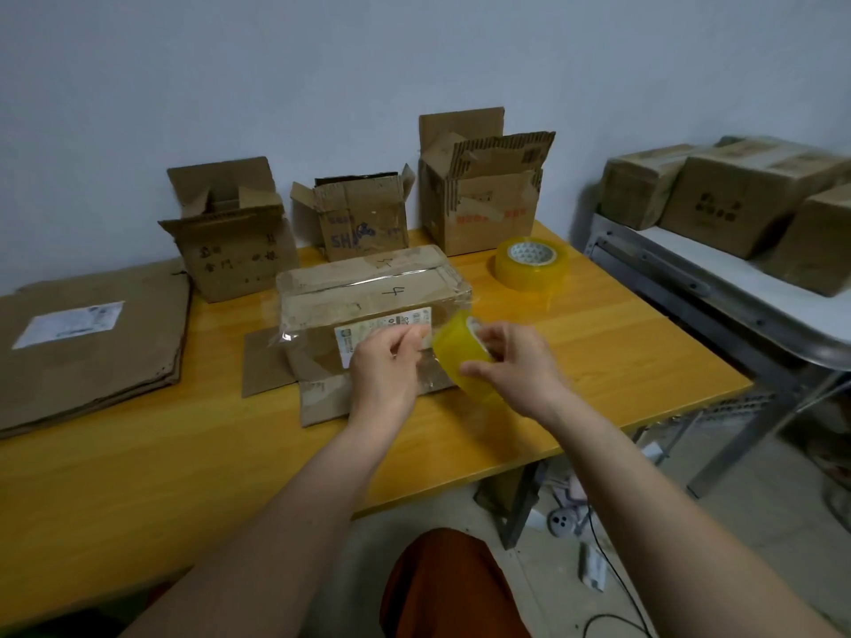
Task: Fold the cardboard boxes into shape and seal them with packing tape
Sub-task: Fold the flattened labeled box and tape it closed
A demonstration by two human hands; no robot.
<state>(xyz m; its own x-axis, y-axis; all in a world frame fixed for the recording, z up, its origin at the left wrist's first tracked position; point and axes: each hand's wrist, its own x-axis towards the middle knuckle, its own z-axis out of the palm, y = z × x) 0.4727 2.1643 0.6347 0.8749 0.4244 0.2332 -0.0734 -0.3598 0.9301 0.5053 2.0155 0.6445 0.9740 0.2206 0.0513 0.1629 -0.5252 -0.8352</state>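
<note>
Your right hand (511, 361) grips the tape roll (463, 356); your left hand (387, 366) pinches its free end, just near of the closed box (368, 292) at mid-worktop (621, 343). The film looks thin and clingy: hold it taut by its edges. The light box may slide.

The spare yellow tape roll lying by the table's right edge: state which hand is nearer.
Right. The right hand is below the spare yellow tape roll; the left hand is farther left.
</note>
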